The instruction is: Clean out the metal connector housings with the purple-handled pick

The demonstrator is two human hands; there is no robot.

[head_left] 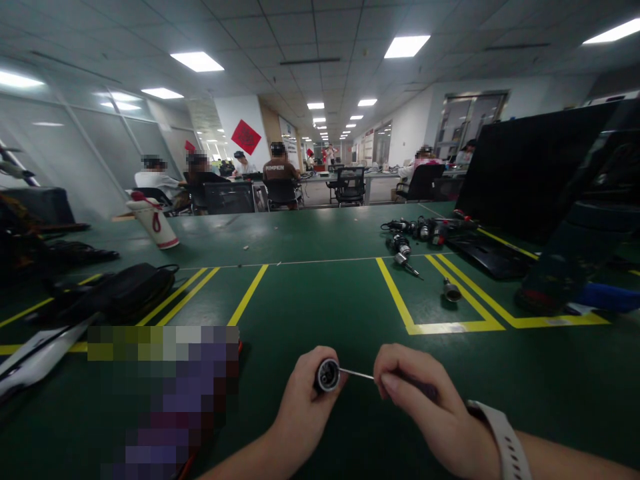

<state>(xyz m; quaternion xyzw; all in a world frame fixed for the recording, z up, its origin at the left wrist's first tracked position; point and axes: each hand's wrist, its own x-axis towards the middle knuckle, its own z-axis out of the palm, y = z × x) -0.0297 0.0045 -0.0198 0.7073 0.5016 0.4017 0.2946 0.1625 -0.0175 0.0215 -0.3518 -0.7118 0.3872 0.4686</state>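
My left hand [300,400] is wrapped round a short black cylinder [328,375] with a shiny rim. The cylinder's open end faces me and shows small parts inside that I cannot make out. In my right hand [425,393], with a white watch strap at the wrist, is a screwdriver [357,375]. Its thin metal shaft points left, and the tip meets the right side of the cylinder near the rim. Most of the screwdriver's dark handle is hidden by my fingers. Beyond the right hand, a small cup-shaped metal piece [451,291] lies on the green table [320,293].
Connectors with cables [400,243] lie at the back right, near a black monitor [525,167] and a dark bottle [565,260]. A white cup [156,223] leans at the back left. A black bag [130,293] and a blurred-out long object [185,400] are left. People sit beyond the table.
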